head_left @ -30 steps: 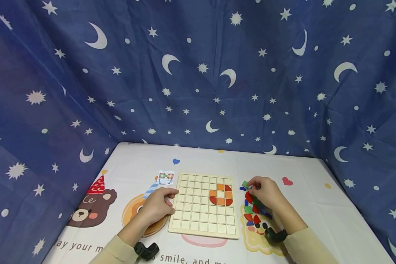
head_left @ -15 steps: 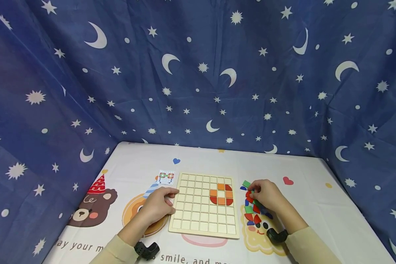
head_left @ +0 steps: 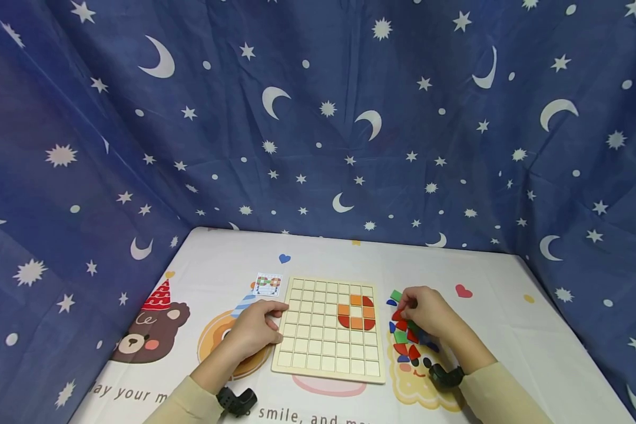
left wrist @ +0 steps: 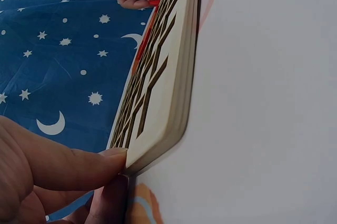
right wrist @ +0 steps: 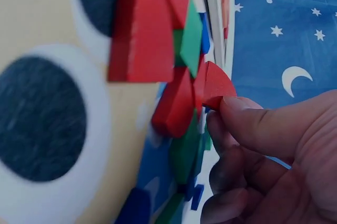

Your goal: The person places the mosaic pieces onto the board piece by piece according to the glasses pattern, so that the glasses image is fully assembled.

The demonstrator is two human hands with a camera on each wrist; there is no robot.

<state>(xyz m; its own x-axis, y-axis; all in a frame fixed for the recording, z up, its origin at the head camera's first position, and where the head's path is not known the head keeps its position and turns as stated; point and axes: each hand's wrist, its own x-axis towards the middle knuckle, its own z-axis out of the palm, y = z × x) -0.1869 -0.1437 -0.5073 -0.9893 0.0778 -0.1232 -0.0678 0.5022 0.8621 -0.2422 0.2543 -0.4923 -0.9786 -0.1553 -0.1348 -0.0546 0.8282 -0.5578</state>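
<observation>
In the head view my left hand (head_left: 257,327) rests at the left edge of a pale wooden grid board (head_left: 307,333), thumb and forefinger spread apart along its rim. The left wrist view shows the thumb touching the board's edge (left wrist: 174,108). To the board's right, my right hand (head_left: 426,309) is over a loose pile of coloured pieces. Its thumb and forefinger pinch a red quarter-circle piece (right wrist: 218,84), plain in the right wrist view. Orange squares (head_left: 356,323) and red quarter-circles (head_left: 369,324) form a ring in the board's upper right.
A small pattern card (head_left: 268,284) lies beyond my left hand, beside the board's upper left corner. Green (head_left: 396,295), red and blue pieces (head_left: 403,358) are spread along the board's right side. A blue curtain (head_left: 297,118) with moons and stars rises behind the white table (head_left: 228,253).
My right hand stays over the pile, with only small shifts of its fingers among the red pieces. The left hand and the board keep their places.
</observation>
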